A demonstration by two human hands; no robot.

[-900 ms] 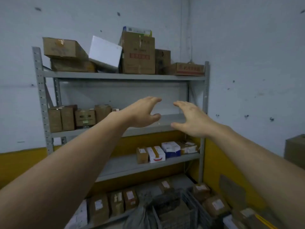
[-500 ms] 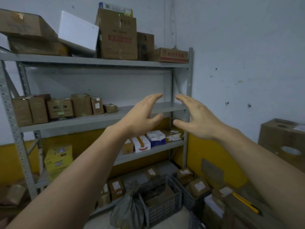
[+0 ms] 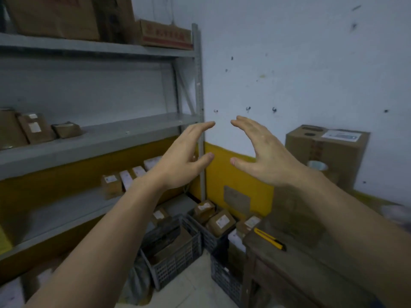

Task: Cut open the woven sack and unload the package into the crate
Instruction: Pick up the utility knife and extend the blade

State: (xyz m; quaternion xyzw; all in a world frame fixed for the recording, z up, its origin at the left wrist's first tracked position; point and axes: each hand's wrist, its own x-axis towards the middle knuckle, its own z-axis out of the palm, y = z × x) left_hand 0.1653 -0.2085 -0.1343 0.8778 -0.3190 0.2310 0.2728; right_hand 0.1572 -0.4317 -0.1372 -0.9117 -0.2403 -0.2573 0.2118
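Two hands up in front, both bare and holding nothing. Left hand (image 3: 182, 161) and right hand (image 3: 264, 156) face each other palm to palm, fingers spread and lightly curved, thumbs pointing inward, tips near but apart. Both forearms stretch out from the lower corners, hands raised well above the floor items.

Task items all sit low. Grey woven sack (image 3: 139, 283) slumps on the floor, just beside the left dark crate (image 3: 175, 258), partly hidden by the left forearm. Second crate (image 3: 205, 232) just behind it holds brown parcels. Yellow utility knife (image 3: 270, 238) lies on the wooden table (image 3: 311, 263) at right, untouched.

Step judged: nothing started, sack uncut. To do it well: drop the right hand to the knife first, since it lies on that side, and grip the handle clear of the blade. Use the left hand to steady the sack top, cutting shallow so the package inside isn't sliced. Sack mouth not visible, so cut point unclear.
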